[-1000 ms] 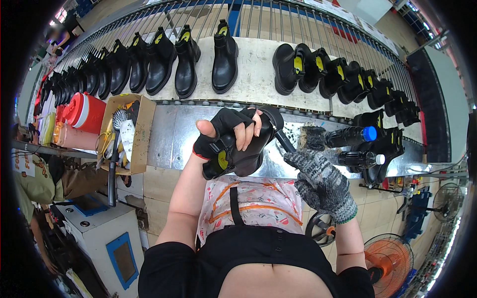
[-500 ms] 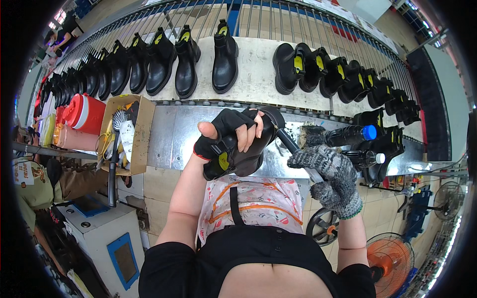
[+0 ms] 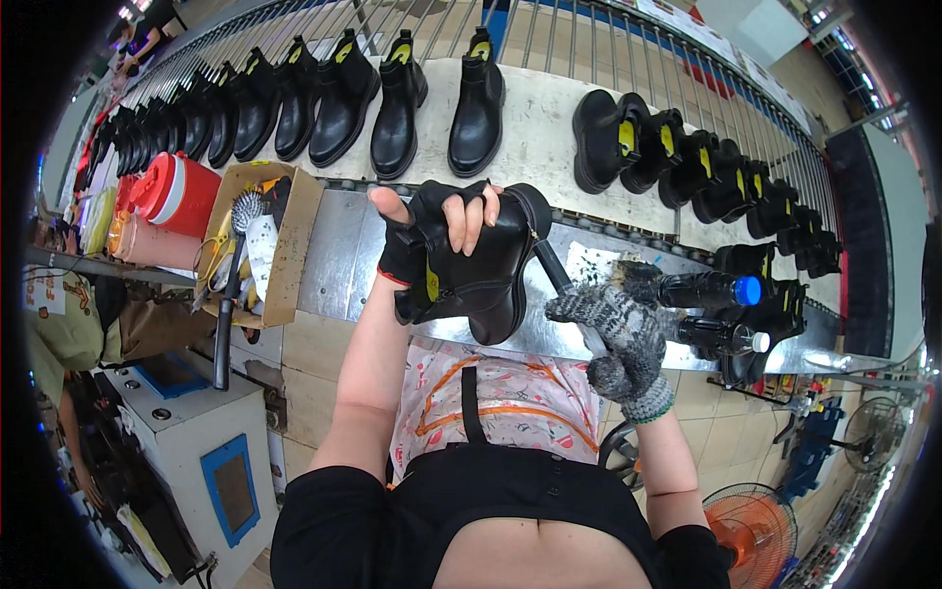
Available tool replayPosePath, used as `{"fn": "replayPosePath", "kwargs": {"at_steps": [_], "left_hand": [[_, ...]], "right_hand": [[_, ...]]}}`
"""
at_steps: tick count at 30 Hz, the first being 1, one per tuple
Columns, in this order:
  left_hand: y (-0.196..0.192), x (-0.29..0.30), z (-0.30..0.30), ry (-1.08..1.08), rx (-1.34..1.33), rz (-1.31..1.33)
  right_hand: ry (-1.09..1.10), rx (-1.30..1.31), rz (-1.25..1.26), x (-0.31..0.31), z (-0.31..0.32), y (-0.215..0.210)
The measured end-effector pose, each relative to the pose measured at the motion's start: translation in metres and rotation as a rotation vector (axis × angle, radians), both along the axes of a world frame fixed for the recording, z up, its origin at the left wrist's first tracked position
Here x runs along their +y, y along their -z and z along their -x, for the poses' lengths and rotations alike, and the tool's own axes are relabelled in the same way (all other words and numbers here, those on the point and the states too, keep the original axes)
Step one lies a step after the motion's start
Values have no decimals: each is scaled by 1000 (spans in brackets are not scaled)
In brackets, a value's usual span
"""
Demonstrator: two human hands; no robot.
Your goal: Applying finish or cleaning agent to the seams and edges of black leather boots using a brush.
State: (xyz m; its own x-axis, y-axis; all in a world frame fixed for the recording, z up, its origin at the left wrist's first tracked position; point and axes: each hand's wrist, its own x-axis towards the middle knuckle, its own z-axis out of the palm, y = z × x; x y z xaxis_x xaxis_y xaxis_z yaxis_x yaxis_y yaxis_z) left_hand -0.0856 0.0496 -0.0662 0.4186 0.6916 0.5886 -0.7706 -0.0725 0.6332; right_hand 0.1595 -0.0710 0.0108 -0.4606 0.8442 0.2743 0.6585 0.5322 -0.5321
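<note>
A black ankle boot (image 3: pixel 478 231) with a yellow-green inner lining lies tilted in my left hand (image 3: pixel 453 222), which wears a black fingerless glove. My fingers wrap over its upper, and the thumb sticks out to the left. My right hand (image 3: pixel 624 332), in a thick grey knitted glove, closes round a slim tool with a dark barrel (image 3: pixel 552 266). The tool's small tip meets the boot near its sole edge. What kind of tool it is I cannot tell, as the glove hides the rest.
Rows of black boots (image 3: pixel 476 103) stand on a pale conveyor (image 3: pixel 535 123) beyond the metal bench (image 3: pixel 334 250). At left are a cardboard box (image 3: pixel 285 260) of tools and a red jug (image 3: pixel 186 201). Two dark bottles, one blue-capped (image 3: pixel 748 291), lie at right. An orange fan (image 3: pixel 751 540) stands lower right.
The boot has turned in my left hand, showing more of its side. My right hand has moved a little left and down with the tool. The whole view has shifted slightly.
</note>
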Motion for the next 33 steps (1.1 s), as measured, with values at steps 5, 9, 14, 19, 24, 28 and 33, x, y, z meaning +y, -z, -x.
{"fn": "replayPosePath", "kwargs": {"at_steps": [5,9,14,19,24,28,33], "left_hand": [[17,11,17,-47,-67,102],[26,19,29,-56,-135,156],[36,23,39,-70,-192,264],[44,30,40,-67,-234,281],[53,37,49,-44,-238,290],[62,45,55,-31,-165,240],[63,45,54,-71,-154,417]], "right_hand": [[-15,38,59,4,14,34],[-94,41,123,11,24,44],[-102,208,168,13,29,66],[-130,397,348,18,21,75],[-152,303,379,24,15,70],[-176,345,414,15,3,82],[-153,347,459,3,-8,79]]}}
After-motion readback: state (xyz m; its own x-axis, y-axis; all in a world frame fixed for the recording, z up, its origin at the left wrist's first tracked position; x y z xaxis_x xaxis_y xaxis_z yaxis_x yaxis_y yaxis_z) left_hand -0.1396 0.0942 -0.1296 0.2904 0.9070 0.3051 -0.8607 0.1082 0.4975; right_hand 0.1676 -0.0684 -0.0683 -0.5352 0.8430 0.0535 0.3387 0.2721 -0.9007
